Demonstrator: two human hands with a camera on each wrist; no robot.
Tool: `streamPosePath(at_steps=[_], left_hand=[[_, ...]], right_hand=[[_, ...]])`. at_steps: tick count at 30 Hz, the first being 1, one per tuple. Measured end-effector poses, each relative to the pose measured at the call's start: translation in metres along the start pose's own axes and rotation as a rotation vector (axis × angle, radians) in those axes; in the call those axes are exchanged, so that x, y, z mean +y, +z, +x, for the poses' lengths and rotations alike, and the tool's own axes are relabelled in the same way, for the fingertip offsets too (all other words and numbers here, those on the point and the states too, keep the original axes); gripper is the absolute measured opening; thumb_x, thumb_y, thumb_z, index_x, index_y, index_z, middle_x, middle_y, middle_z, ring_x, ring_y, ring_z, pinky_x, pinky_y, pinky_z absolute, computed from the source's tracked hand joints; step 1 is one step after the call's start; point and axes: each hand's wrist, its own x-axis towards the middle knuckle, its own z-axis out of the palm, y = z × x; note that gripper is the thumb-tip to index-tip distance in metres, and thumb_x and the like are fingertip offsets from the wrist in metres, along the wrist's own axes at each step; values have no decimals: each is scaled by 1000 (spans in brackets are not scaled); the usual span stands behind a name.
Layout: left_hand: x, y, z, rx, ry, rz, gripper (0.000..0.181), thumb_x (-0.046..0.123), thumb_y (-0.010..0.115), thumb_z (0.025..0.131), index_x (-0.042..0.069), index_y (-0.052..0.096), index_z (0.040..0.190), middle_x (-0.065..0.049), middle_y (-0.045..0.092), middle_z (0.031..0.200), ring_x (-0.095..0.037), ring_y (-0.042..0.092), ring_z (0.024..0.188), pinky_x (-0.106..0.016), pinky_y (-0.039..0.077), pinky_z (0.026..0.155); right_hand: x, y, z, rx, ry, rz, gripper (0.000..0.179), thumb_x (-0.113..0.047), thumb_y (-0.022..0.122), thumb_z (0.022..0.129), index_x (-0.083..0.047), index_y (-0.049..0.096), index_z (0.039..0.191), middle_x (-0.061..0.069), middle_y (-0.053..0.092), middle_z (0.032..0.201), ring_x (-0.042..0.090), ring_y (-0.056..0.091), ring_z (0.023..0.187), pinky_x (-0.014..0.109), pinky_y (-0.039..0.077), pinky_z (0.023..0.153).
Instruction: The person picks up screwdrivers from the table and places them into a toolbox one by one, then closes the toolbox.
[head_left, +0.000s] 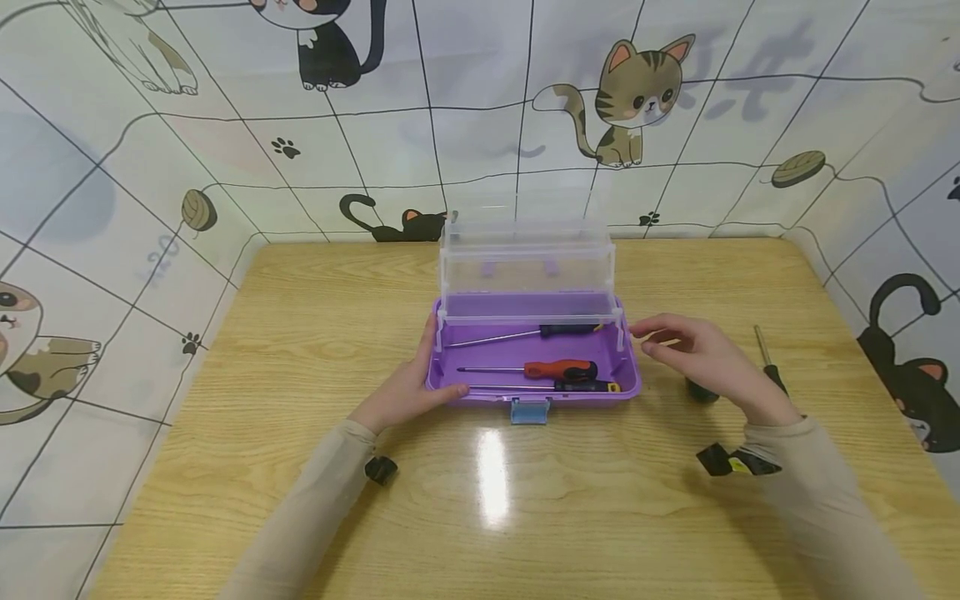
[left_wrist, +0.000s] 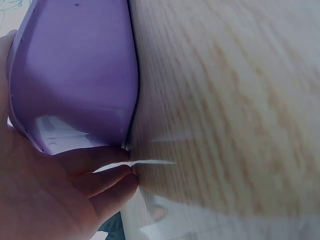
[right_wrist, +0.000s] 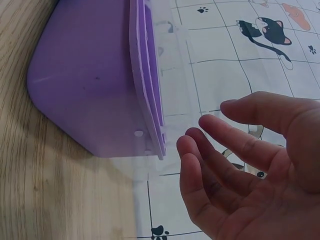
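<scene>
Probably stowing: my left fingers straight against the toolbox, right fingers loosely curled, empty — next, I'd grasp the outlying screwdriver.

The left arm is slanting toward half-past one, the left hand spreading its thumb toward three o'clock; the right arm is slanting toward half-past ten, the right hand loosely curving its fingers.
</scene>
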Motion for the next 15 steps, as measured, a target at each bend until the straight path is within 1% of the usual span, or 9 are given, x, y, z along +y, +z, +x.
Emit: streamPosePath(at_steps=[3, 5, 8, 10, 12, 15], left_hand=[[1, 0, 0, -6, 1, -1, 111, 52, 68, 71, 35, -18, 139, -9, 17, 146, -32, 39, 119, -45, 30, 97], [4, -1, -2, -10, -1, -2, 110, 50, 68, 72, 33, -18, 139, -9, 15, 146, -32, 37, 120, -45, 29, 97], [17, -4, -6, -10, 6, -21, 108, 42, 69, 75, 28, -16, 141, -13, 15, 146, -35, 35, 121, -48, 28, 98], [26, -6, -9, -12, 15, -33, 107, 36, 69, 77, 24, -15, 141, -16, 15, 145, -37, 34, 120, -48, 27, 98], [33, -9, -11, -13, 26, -47, 106, 32, 69, 77, 22, -14, 142, -17, 14, 145, -38, 34, 121, -49, 27, 98], [23, -7, -8, -29, 47, -18, 107, 37, 68, 78, 23, -18, 140, -16, 9, 146, -39, 33, 121, -50, 28, 97]], right_hand=[[3, -1, -3, -5, 5, 11, 28, -16, 51, 92, -4, 55, 116, 12, 54, 115, 17, 54, 96, 21, 46, 75], [5, -1, -4, -3, 12, 5, 27, -17, 51, 92, -6, 55, 117, 11, 54, 116, 16, 54, 97, 20, 45, 74], [9, -2, -7, 11, 19, -9, 26, -17, 52, 91, -9, 56, 116, 11, 54, 116, 13, 54, 95, 18, 44, 73], [11, -3, -8, 20, 27, -13, 26, -18, 53, 91, -9, 56, 116, 10, 54, 116, 12, 54, 95, 18, 44, 73], [14, -3, -9, 24, 35, -18, 27, -19, 53, 91, -8, 56, 115, 10, 54, 116, 12, 54, 94, 18, 44, 72], [18, -4, -11, 33, 74, -8, 28, -21, 52, 91, -9, 56, 116, 8, 54, 116, 15, 55, 94, 19, 44, 73]])
